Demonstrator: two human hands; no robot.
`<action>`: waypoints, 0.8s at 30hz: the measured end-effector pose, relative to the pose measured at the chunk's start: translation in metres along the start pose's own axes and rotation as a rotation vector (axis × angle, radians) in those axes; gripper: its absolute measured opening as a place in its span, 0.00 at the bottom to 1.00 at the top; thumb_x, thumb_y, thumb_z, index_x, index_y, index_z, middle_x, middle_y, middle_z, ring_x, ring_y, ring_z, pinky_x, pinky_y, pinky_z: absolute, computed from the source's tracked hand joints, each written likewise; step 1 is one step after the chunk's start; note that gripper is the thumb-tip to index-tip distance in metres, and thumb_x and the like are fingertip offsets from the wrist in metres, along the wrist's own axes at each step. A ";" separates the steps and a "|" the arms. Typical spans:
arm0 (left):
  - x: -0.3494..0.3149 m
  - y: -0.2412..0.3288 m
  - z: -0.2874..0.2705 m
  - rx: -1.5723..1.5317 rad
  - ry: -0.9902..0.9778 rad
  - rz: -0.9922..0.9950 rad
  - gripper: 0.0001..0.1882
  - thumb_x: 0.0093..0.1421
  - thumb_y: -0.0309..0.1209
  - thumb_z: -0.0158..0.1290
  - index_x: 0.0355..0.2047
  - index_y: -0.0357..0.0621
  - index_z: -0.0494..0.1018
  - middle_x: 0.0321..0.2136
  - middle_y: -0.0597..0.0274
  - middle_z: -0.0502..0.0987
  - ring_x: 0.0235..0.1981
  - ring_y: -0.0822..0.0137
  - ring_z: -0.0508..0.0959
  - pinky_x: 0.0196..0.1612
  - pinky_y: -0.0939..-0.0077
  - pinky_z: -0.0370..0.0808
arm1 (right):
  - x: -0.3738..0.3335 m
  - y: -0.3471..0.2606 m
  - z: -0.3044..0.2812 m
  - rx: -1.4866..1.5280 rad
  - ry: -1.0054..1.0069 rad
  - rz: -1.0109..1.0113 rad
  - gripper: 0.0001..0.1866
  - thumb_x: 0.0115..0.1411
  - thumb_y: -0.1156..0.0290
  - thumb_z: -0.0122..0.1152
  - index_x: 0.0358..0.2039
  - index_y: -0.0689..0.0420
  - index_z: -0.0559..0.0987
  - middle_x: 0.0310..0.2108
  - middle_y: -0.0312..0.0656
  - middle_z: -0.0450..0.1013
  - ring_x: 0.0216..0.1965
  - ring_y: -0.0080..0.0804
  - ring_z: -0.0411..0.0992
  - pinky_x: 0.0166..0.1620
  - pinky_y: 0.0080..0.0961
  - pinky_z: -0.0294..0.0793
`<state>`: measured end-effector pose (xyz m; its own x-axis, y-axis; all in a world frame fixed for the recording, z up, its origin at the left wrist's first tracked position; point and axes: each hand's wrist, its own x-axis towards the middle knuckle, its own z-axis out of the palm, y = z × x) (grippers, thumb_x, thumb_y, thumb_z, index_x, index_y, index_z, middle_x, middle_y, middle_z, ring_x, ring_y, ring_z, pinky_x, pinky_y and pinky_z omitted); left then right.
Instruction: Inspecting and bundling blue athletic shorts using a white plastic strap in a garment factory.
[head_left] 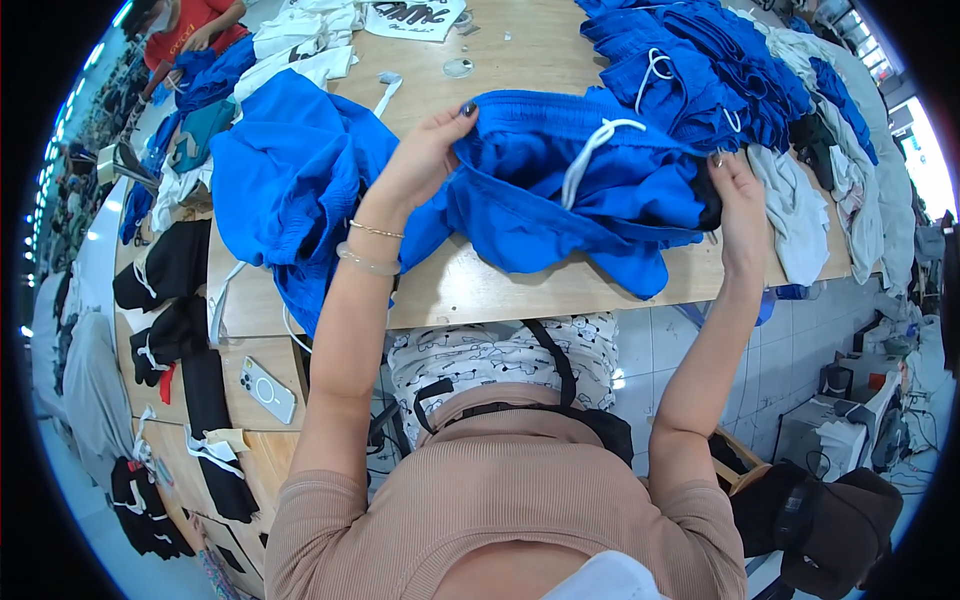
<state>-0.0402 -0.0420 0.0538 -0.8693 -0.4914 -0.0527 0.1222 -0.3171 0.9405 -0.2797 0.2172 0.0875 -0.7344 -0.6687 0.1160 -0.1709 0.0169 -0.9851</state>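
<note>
Between my hands a pair of blue drawstring shorts (560, 240) is spread by its elastic waistband above the table edge. My left hand (432, 150) pinches the left end of the waistband, thumb on top. At the other end my right hand (738, 195) grips the band, beside a black patch on the fabric. A knotted white drawstring (583, 170) hangs from the front of the waist. Left of my left forearm lies another crumpled blue garment (280, 150) with a gathered edge. A stack of blue garments (700, 70) with white cords sits beyond my right hand.
White and grey cloth (790, 210) drapes over the table's right side. A clear round object (458, 68) lies on the wooden table (480, 290). Black tied strips (215, 430) and a phone (268, 388) are at the left. A person in red (195, 25) handles blue cloth at far left.
</note>
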 end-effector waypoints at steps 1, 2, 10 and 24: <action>-0.005 0.013 0.004 -0.055 -0.034 0.027 0.12 0.66 0.34 0.43 0.43 0.43 0.72 0.34 0.71 0.77 0.33 0.79 0.75 0.37 0.81 0.73 | 0.000 0.012 -0.008 -0.276 -0.066 0.005 0.08 0.57 0.68 0.58 0.31 0.60 0.74 0.26 0.32 0.70 0.27 0.18 0.64 0.34 0.16 0.64; -0.004 0.019 0.005 -0.134 -0.106 0.058 0.13 0.66 0.33 0.43 0.45 0.40 0.71 0.36 0.67 0.77 0.37 0.77 0.76 0.42 0.82 0.74 | -0.002 0.010 -0.003 -0.456 -0.138 0.057 0.09 0.55 0.68 0.59 0.31 0.61 0.74 0.25 0.34 0.70 0.27 0.21 0.65 0.34 0.18 0.64; -0.018 0.054 0.033 -0.130 -0.238 0.045 0.21 0.62 0.30 0.49 0.54 0.32 0.64 0.40 0.62 0.76 0.38 0.76 0.75 0.43 0.84 0.72 | -0.003 -0.042 0.101 -0.125 -0.765 -0.307 0.47 0.42 0.66 0.69 0.63 0.54 0.57 0.58 0.46 0.60 0.63 0.37 0.53 0.63 0.28 0.50; -0.050 0.018 0.058 0.744 0.456 0.685 0.07 0.54 0.25 0.54 0.28 0.36 0.68 0.21 0.60 0.71 0.23 0.70 0.72 0.28 0.78 0.69 | 0.010 -0.006 0.103 0.457 -0.728 0.285 0.12 0.44 0.80 0.52 0.32 0.63 0.75 0.26 0.33 0.72 0.26 0.16 0.68 0.32 0.12 0.66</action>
<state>-0.0220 0.0239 0.0927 -0.4514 -0.6775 0.5808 0.0589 0.6268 0.7769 -0.2184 0.1333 0.0813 -0.0854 -0.9917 -0.0963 0.3455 0.0612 -0.9364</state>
